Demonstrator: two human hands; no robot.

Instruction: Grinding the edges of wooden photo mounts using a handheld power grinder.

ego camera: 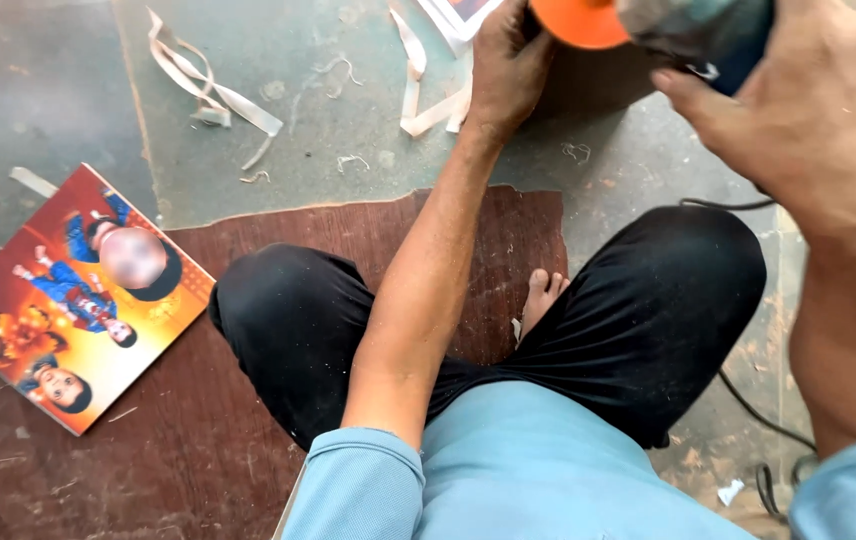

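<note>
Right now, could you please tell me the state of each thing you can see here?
Left hand: pressed down on a dark board at the top edge.
Right hand: gripping the power tool.
Orange disc: on the tool's front; spinning or not, cannot tell.
Photo print: lying flat, face up.
Pale strips: loose, curled on the floor.
Black cable: trailing on the floor.

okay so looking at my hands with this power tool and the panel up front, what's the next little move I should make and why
Probably ease the power tool down onto the panel, slowly. Your right hand grips the tool, its orange disc raised just beside your left hand, which presses near that panel's edge. Since the disc sits so close to those fingers, slide them away first.
</note>
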